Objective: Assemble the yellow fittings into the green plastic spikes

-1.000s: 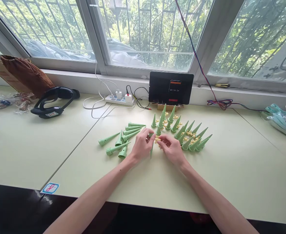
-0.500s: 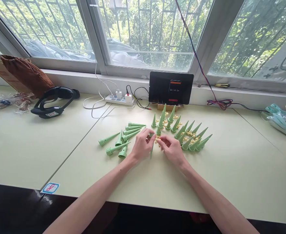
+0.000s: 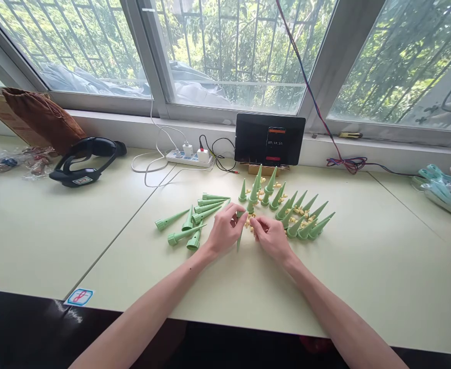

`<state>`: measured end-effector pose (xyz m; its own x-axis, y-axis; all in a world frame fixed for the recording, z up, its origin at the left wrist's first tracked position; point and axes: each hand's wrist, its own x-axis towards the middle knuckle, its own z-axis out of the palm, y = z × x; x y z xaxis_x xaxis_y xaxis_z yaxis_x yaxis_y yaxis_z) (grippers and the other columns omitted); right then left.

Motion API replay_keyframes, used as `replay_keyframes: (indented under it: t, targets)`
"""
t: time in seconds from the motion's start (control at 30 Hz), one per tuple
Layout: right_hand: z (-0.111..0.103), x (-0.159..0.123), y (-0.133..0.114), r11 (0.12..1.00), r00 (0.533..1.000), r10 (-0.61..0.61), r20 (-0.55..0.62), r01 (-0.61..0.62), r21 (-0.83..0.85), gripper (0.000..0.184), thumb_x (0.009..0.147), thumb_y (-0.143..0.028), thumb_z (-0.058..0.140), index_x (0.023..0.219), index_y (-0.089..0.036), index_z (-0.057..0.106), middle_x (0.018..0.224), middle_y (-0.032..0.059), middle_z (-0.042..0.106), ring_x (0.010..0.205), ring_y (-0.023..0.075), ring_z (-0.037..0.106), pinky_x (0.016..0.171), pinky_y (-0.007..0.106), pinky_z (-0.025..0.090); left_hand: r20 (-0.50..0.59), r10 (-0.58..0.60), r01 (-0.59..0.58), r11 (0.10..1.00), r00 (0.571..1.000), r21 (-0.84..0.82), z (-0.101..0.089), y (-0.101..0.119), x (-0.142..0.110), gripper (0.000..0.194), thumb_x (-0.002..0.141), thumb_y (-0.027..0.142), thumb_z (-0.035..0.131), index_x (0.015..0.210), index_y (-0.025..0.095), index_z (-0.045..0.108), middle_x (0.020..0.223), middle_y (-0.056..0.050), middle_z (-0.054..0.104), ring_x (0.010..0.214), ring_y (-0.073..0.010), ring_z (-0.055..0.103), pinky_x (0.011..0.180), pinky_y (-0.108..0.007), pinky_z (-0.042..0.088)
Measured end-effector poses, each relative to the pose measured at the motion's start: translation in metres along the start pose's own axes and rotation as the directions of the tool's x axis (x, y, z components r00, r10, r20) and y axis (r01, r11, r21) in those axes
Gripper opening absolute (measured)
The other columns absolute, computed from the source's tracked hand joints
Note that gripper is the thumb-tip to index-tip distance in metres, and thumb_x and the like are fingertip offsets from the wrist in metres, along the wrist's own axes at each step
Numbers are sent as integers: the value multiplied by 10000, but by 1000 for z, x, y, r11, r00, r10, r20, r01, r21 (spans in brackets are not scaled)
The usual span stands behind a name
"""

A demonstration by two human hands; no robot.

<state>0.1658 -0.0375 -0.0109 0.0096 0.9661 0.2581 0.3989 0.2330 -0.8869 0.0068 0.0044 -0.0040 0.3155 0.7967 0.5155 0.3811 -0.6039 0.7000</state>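
My left hand [image 3: 225, 229] is closed around a green plastic watering spike [image 3: 240, 241], whose tip points down toward the table; most of its wide end is hidden by the fingers. Close by on the right, my right hand [image 3: 272, 238] has its thumb and fingers pinched together, and what they hold, if anything, is hidden. Small yellow valve-like pieces [image 3: 249, 221] show between the two hands. Several green spikes [image 3: 185, 234] lie on their sides left of my left hand. Beyond and right of my hands, more spikes [image 3: 253, 196] stand tip up with yellow pieces among them.
A tablet [image 3: 250, 141] showing a timer leans at the back, beside a white power strip [image 3: 190, 158] with cables. A black headset [image 3: 83, 164] and a brown pouch [image 3: 43, 118] are at left. Bagged teal and pink items [image 3: 446, 189] lie far right.
My right hand has drawn slightly to the right, widening the small gap between the hands. The left hand and its spike have barely moved.
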Motion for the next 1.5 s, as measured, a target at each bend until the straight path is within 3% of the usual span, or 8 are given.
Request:
replay_keyframes:
  t: [0.17, 0.37, 0.5, 0.7, 0.9, 1.13, 1.33, 1.5]
  targets:
    - [0, 0, 0, 1000, 1000, -5, 0, 5, -5, 497, 957, -564, 470, 664, -187, 606, 530, -1, 562, 475, 143, 518, 496, 268, 409, -3, 2, -2, 1000, 1000, 1, 1, 0, 0, 156, 952, 303, 526, 850, 194, 570, 827, -6, 593, 595, -94, 501, 550, -234, 449]
    - [0, 0, 0, 997, 1000, -2, 1, 2, 78, 351, 907, -514, 586, 968, -178, 667, 740, 43, 672, 585, 170, 602, 543, 278, 485, -13, -4, 4, 1000, 1000, 12, 0, 1, 0, 136, 951, 287, 527, 863, 196, 576, 839, -9, 598, 618, -101, 522, 569, -239, 455]
    - [2, -1, 1, 997, 999, -38, 23, 36, 65, 320, 905, -483, 597, 992, -184, 670, 871, 77, 701, 660, 182, 632, 559, 281, 507, -12, -11, 11, 1000, 1000, 9, 0, 1, 0, 131, 952, 284, 525, 866, 199, 574, 842, -7, 595, 625, -102, 523, 577, -238, 456]
    - [2, 0, 2, 998, 999, -24, 30, 22, 57, 327, 936, -479, 555, 869, -179, 668, 676, 26, 636, 562, 156, 584, 531, 268, 476, -7, 0, 0, 1000, 1000, 5, 0, 1, 0, 135, 949, 285, 532, 856, 195, 574, 834, -2, 588, 609, -95, 514, 569, -237, 455]
    - [1, -1, 2, 1000, 999, -20, 42, 20, 14, 450, 975, -494, 476, 663, -185, 572, 578, 5, 579, 501, 134, 528, 520, 261, 413, -9, 22, -22, 1000, 1000, 2, 0, 1, 0, 148, 951, 281, 528, 844, 187, 570, 811, 1, 585, 589, -89, 499, 550, -227, 443]
    - [2, 0, 2, 997, 1000, -5, 8, 5, 83, 313, 923, -477, 581, 980, -175, 638, 774, 41, 653, 611, 165, 599, 550, 270, 475, -20, 25, -25, 999, 999, 24, 1, 1, 0, 117, 949, 258, 536, 863, 189, 574, 819, 4, 584, 606, -89, 513, 568, -229, 448]
    - [3, -1, 4, 992, 1000, -15, 18, 13, 129, 262, 920, -435, 594, 989, -183, 612, 827, 51, 652, 616, 162, 600, 535, 272, 491, -22, 16, -16, 1000, 1000, 22, 1, 2, 0, 114, 946, 254, 539, 862, 187, 577, 833, 2, 587, 607, -87, 509, 572, -228, 451]
    - [3, -1, 2, 988, 1000, -14, 23, 10, 153, 266, 950, -435, 550, 976, -180, 620, 695, 15, 616, 575, 152, 573, 531, 265, 477, -11, 24, -24, 1000, 1000, 15, 1, 2, -1, 116, 943, 247, 545, 849, 185, 573, 821, 5, 586, 596, -84, 500, 559, -225, 443]
